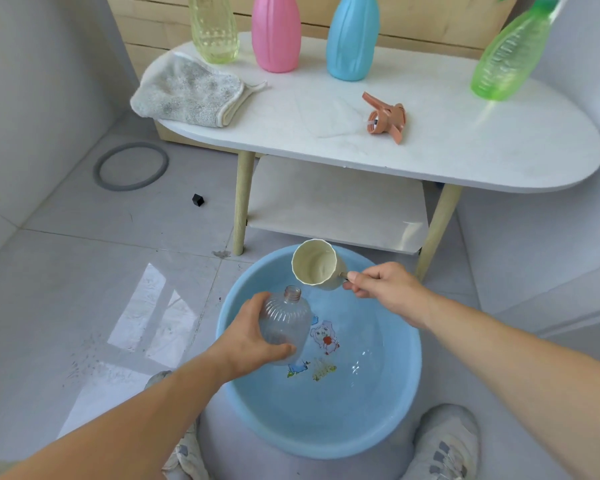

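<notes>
The left hand [248, 337], over the near blue basin [326, 417], is curled round a clear bottle [286, 323]; a cream cup [314, 261] is pinched by its handle in the right hand [385, 289], just beyond the neck. Filling is judged in hand; next the cup must be tipped over the neck.

Over blue basin [326, 427]: clear bottle [284, 327], cream cup [314, 261]
We see the ribbed bottle uncapped, neck tilted away; cup tipped sideways, mouth facing us, just beyond the neck.

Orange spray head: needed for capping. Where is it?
Head view: the orange spray head lies on the white table, right of centre, in front of the blue bottle.
</notes>
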Available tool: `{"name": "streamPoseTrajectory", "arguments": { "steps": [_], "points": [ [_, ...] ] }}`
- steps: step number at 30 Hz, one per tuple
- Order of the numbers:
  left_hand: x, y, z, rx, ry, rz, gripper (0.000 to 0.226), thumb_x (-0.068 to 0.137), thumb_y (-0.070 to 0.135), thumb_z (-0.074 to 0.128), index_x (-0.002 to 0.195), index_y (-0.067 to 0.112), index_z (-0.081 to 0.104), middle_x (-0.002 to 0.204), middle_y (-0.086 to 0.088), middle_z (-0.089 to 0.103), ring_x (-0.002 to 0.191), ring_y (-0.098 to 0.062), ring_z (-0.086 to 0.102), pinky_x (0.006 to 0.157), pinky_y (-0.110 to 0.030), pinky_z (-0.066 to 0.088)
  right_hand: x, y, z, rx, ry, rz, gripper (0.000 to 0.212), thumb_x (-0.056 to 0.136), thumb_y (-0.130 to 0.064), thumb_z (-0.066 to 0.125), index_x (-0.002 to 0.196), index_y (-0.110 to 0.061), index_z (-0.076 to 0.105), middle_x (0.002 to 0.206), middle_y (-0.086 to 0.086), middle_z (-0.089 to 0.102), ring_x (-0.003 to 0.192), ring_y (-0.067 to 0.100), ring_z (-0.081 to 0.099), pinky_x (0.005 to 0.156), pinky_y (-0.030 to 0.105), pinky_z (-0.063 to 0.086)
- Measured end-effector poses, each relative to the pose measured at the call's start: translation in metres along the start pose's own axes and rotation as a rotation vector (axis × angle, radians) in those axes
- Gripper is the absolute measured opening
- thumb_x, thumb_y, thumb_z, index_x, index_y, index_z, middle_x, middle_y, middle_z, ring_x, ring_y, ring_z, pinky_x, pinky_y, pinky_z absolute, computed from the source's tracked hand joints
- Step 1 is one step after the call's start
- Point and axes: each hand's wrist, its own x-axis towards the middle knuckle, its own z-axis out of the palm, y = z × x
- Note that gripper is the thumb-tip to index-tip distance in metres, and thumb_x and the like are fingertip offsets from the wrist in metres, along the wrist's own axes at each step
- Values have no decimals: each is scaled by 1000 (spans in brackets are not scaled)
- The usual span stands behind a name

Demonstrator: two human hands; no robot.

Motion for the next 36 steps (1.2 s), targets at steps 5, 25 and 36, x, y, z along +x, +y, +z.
{"name": "streamPoseTrajectory", "arguments": {
  "steps": [5, 25, 36],
  "points": [
    [-3, 19, -1, -14, 8, 25, 101, 70, 34, 90, 150, 28, 28, 130, 8, 55, 120, -10, 55, 89, -17, 43, -30, -31, -20, -111, 17, -86, 26, 92, -34, 67, 78, -13, 73, 93, -7, 77, 90, 9, 71, 79, 18, 50],
    [-12, 46, 3, -8, -4, 65, 100, 75, 29, 89, 151, 28, 25, 129, 8, 49, 117, -12, 52, 87, -18, 42, -68, -60, -36, -337, 165, -293, 23, 91, -36, 66, 79, -21, 78, 97, -5, 77, 101, 43, 62, 85, 54, 52],
    [-8, 48, 4, -14, -15, 72, 100, 75, 30, 90, 151, 27, 25, 131, 6, 50, 119, -14, 53, 91, -22, 44, -63, -59, -38, -396, 177, -390, 15, 91, -27, 68, 86, -18, 80, 99, -17, 73, 103, -20, 57, 91, 14, 45]
  ]
}}
